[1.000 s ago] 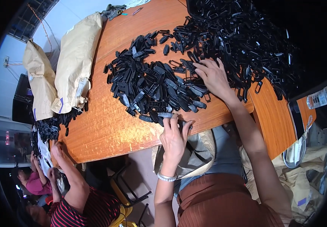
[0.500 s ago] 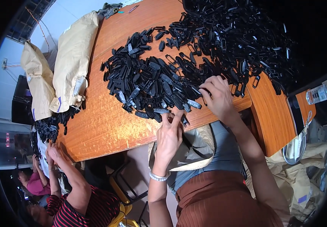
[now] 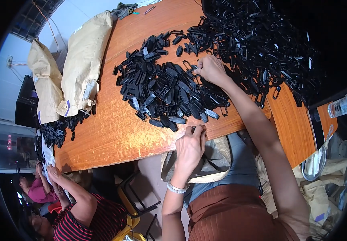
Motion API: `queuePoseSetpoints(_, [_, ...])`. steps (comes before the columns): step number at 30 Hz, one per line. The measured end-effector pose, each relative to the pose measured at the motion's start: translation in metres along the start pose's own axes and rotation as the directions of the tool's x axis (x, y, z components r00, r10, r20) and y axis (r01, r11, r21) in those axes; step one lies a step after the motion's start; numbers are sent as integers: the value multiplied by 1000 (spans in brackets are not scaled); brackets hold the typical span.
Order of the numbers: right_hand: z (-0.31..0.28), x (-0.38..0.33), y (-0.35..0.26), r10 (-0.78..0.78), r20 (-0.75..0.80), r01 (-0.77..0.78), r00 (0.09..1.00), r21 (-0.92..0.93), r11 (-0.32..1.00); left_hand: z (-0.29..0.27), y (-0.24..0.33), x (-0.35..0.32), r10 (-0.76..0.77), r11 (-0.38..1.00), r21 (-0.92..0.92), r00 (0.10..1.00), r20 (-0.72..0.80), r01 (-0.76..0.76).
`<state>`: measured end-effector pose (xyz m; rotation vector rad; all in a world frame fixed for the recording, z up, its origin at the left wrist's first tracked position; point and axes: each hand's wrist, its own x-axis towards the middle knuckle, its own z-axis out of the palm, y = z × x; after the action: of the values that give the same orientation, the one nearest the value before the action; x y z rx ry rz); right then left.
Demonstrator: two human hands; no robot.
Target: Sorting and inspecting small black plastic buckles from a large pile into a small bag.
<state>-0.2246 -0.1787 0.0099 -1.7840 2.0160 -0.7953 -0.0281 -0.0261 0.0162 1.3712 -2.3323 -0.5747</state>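
My left hand (image 3: 189,146) is closed at the table's front edge, above an open bag (image 3: 219,158) on my lap. Something dark shows between its fingertips, too small to make out. Over the gap between two piles, my right hand (image 3: 212,70) pinches at a thin black plastic frame (image 3: 189,66) with an open middle. To the left of that hand lies a pile of narrow black plastic pieces (image 3: 157,86), a few with grey, shiny faces. A larger heap of black plastic frames (image 3: 257,48) spreads over the far right.
Two brown paper sacks (image 3: 85,60) stand at the table's left, with more black pieces (image 3: 55,132) beside them. A co-worker in a striped top (image 3: 91,215) sits at the left, another person beyond. A clear plastic bottle (image 3: 340,107) lies at the right.
My right hand has moved away from me and left, from the pile's near right side to the gap between the piles. My left hand has drawn back slightly from the pile, its fingers closed.
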Motion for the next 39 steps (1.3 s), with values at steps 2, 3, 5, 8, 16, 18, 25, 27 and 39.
queuePoseSetpoints(2, [8,-3,5,-60,-85,63,995,36,997,-1,-2,0,-17,1000,15,1000,-14,17])
queuePoseSetpoints(3, [11,-8,10,-143,-232,162,962,64,985,0,-3,0,-28,1000,-3,1000,-8,28])
queuePoseSetpoints(5, [4,-23,4,-235,-389,311,891,146,939,-3,-2,-1,-72,994,-86,996,-43,68])
queuePoseSetpoints(8, [-22,-56,-23,130,-185,19,974,640,768,-5,-13,-3,-129,969,-221,987,-95,105])
queuePoseSetpoints(16, [-17,-126,-8,-179,-299,316,937,513,798,-1,-19,-5,-372,837,-439,928,-21,326])
queuePoseSetpoints(18, [-23,-144,-23,143,96,-155,985,852,500,-3,-20,-5,-260,596,-785,966,7,166])
queuePoseSetpoints(25, [-18,-188,-17,-235,144,-29,961,901,433,-13,-14,-16,-175,343,-878,941,290,334])
queuePoseSetpoints(27, [-25,-195,-29,-261,57,107,964,813,573,-11,-14,-16,-109,596,-787,987,114,157])
queuePoseSetpoints(39, [-38,-199,-32,-428,-36,385,903,509,770,-28,5,-21,-24,785,-620,999,-38,-5])
